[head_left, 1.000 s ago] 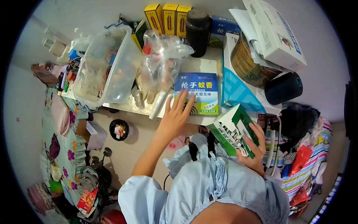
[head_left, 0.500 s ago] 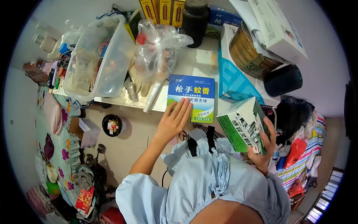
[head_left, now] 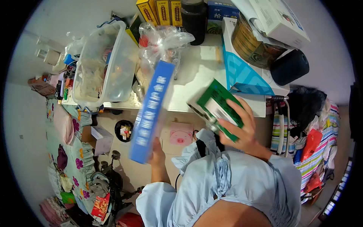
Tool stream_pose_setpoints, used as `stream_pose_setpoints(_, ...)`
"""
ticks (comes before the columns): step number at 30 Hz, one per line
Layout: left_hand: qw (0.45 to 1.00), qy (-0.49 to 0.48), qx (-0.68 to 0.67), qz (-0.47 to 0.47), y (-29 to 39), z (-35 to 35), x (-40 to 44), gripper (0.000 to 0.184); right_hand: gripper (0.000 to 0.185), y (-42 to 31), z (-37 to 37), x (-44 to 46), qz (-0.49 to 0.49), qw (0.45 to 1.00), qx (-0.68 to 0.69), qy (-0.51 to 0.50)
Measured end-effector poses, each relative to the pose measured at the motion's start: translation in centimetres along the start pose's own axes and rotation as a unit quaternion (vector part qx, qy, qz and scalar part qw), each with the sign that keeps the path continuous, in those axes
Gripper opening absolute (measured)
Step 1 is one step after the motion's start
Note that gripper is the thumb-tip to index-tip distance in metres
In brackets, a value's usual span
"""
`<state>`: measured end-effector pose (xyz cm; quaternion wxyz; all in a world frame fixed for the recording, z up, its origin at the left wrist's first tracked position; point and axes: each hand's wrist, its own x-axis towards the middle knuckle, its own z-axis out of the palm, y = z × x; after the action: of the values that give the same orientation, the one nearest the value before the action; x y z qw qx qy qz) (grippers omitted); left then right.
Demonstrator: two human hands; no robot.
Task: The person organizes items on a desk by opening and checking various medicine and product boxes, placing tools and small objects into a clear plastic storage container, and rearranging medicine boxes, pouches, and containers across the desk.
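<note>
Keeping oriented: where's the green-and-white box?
Head view: the right hand holds the green-and-white box right of centre, a held blue box to its left.

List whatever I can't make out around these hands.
All in the head view:
The left hand: fingers mostly hidden behind the blue box.
The blue box: broad faces lost, since it is seen nearly edge-on; its lettering is blurred.
The green box in the right hand: print too small and blurred.
The black jar: top cut off by the upper edge.

A black jar [head_left: 193,26] stands beside three yellow boxes [head_left: 163,13], near a plastic bag [head_left: 162,42].
</note>
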<state>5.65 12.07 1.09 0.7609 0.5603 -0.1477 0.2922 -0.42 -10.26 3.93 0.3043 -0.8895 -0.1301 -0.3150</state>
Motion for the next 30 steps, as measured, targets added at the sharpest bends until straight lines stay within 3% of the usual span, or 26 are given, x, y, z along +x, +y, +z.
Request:
stream_pose_setpoints(1,1.000,0.000,0.002,0.003,0.7,0.3,0.8,0.032,0.047,0.0,1.1,1.1,-0.013,1.000,-0.019,0.010)
stream_pose_setpoints(2,0.966,-0.109,0.189,0.140,1.6,0.5,1.8,0.029,0.051,0.2,2.3,1.9,-0.013,0.999,-0.048,0.009)
stream_pose_setpoints(3,0.867,-0.209,0.368,0.263,2.4,0.7,2.5,0.026,0.056,0.1,3.4,3.0,-0.008,0.997,-0.080,-0.011)
stream_pose_setpoints(6,0.751,-0.291,0.469,0.361,3.4,1.3,3.8,0.018,0.055,0.8,5.1,4.9,0.060,0.980,-0.150,-0.115)
stream_pose_setpoints(7,0.742,-0.294,0.474,0.372,3.7,1.8,4.0,0.016,0.052,1.4,5.4,5.0,0.008,0.967,-0.225,-0.121)
stream_pose_setpoints(11,0.714,-0.280,0.485,0.419,3.5,2.8,4.7,0.016,0.061,0.2,3.0,5.8,0.048,0.966,-0.150,-0.203)
stream_pose_setpoints(14,0.701,-0.273,0.498,0.431,3.5,3.3,4.9,0.016,0.062,0.5,1.7,5.8,-0.003,0.999,-0.011,-0.044)
stream_pose_setpoints(15,0.702,-0.272,0.498,0.431,3.4,3.3,4.9,0.016,0.062,0.1,1.3,5.7,-0.005,0.999,-0.012,-0.045)
stream_pose_setpoints(16,0.698,-0.268,0.498,0.439,3.3,3.4,4.9,0.016,0.064,-0.7,0.7,5.5,0.119,0.966,0.230,-0.004)
stream_pose_setpoints(17,0.694,-0.264,0.498,0.449,3.2,3.5,5.0,0.016,0.065,-1.4,0.1,5.6,0.233,0.859,0.454,0.037)
stream_pose_setpoints(18,0.695,-0.263,0.496,0.450,3.0,3.5,4.9,0.016,0.071,-1.7,-0.4,6.0,0.254,0.816,0.520,0.001)
stream_pose_setpoints(24,0.661,-0.272,0.492,0.497,2.6,3.3,4.1,0.014,0.083,-3.5,-0.7,6.5,0.318,0.768,0.553,-0.046)
stream_pose_setpoints(25,0.665,-0.268,0.487,0.499,2.3,3.2,4.3,0.014,0.082,-3.5,-0.8,6.5,0.326,0.759,0.561,-0.058)
stream_pose_setpoints(27,0.677,-0.155,0.485,0.531,1.6,3.1,4.7,0.039,0.082,-3.2,-0.5,6.3,0.300,0.778,0.551,-0.046)
stream_pose_setpoints(28,0.679,-0.153,0.481,0.533,1.2,3.0,4.8,0.039,0.081,-3.0,-0.3,6.3,0.275,0.791,0.546,-0.035)
stream_pose_setpoints(29,0.827,-0.064,0.413,0.377,0.6,2.9,4.9,0.047,0.081,-2.9,-0.2,6.4,0.273,0.793,0.544,-0.033)
stream_pose_setpoints(30,0.926,0.026,0.320,0.197,0.4,2.8,5.1,0.055,0.081,-2.7,-0.2,6.5,0.254,0.804,0.537,-0.020)
